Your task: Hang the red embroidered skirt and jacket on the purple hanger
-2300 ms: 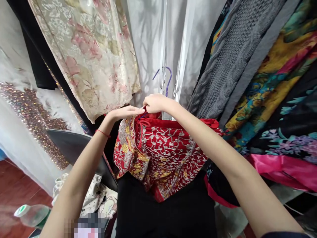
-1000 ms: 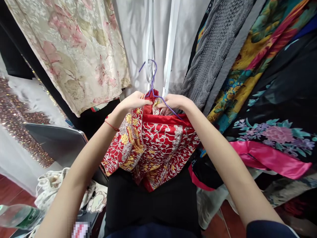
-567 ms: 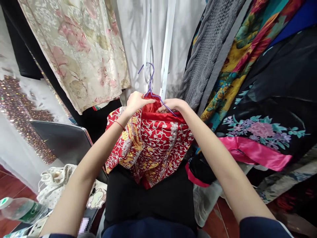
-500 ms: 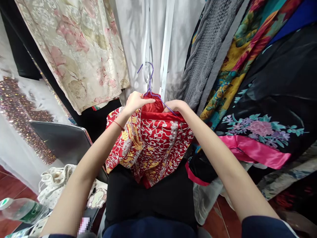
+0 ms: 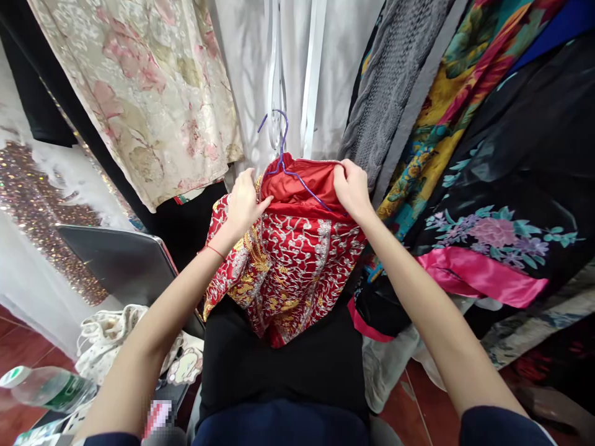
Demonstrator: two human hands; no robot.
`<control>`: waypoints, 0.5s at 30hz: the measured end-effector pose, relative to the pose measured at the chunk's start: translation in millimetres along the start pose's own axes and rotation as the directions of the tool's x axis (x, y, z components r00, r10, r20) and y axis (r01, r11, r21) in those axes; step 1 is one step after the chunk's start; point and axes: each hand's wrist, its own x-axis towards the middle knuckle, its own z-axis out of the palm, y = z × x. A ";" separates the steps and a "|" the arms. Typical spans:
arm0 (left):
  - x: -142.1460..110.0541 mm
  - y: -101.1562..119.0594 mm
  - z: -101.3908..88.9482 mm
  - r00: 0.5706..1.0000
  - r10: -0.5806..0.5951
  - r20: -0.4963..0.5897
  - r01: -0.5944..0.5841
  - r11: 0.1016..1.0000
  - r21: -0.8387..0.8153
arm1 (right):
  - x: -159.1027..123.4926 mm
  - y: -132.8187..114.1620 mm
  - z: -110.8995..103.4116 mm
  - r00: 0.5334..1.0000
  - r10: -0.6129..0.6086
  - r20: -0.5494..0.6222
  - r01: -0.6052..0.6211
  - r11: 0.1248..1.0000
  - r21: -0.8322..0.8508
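Observation:
A red garment [image 5: 297,266] embroidered in silver and gold lies over my lap, its top opening spread so the plain red lining shows. Inside that opening sits a purple wire hanger [image 5: 282,139], its hook rising above the fabric and its lower parts hidden by the cloth. My left hand [image 5: 244,201] grips the garment's left edge, thumb over the rim beside the hanger. At the upper right corner of the opening, my right hand [image 5: 353,189] pinches the cloth's edge between thumb and fingers.
A floral cream cloth [image 5: 162,93] hangs at left, above a dark flat panel [image 5: 116,260]. To the right hang a grey knit [image 5: 395,80] and a black flowered garment [image 5: 511,173]. A plastic bottle [image 5: 51,387] lies at lower left. White metal bars [image 5: 311,80] stand ahead.
My right hand has come out of the opening and moved up and right, taking the cloth's edge. The opening is wider, showing more lining. My left hand stays near the left edge.

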 end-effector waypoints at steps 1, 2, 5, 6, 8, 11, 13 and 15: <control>-11.7 2.9 1.4 0.997 0.009 -0.079 -0.006 0.999 0.038 | -6.8 -1.0 0.2 1.000 -0.002 0.003 0.002 0.999 -0.036; -24.7 5.9 2.2 0.992 0.022 -0.123 -0.013 0.997 0.071 | -13.0 -1.2 0.4 1.000 -0.005 0.012 0.005 0.998 -0.059; -65.3 12.7 2.0 0.999 0.027 -0.023 -0.023 0.988 0.151 | -23.9 2.3 0.5 0.996 -0.033 0.080 0.038 0.997 -0.062; -77.0 13.7 1.8 0.998 -0.017 0.063 0.005 0.981 0.192 | -24.9 4.1 0.6 0.992 -0.052 0.112 0.057 0.997 -0.044; -94.2 14.2 2.5 0.945 -0.196 0.264 0.105 0.940 0.324 | -24.5 7.6 1.2 0.980 -0.097 0.176 0.097 0.995 0.007; -101.9 11.8 6.8 0.758 -0.486 0.434 0.212 0.814 0.541 | -23.0 10.4 2.2 0.964 -0.138 0.227 0.130 0.990 0.050; -97.1 7.3 9.9 0.686 -0.576 0.445 0.245 0.758 0.604 | -24.0 10.6 1.5 0.962 -0.142 0.235 0.129 0.989 0.071; -87.9 -0.7 9.5 0.667 -0.599 0.443 0.268 0.747 0.608 | -26.8 10.0 -0.7 0.951 -0.121 0.286 0.085 0.987 0.135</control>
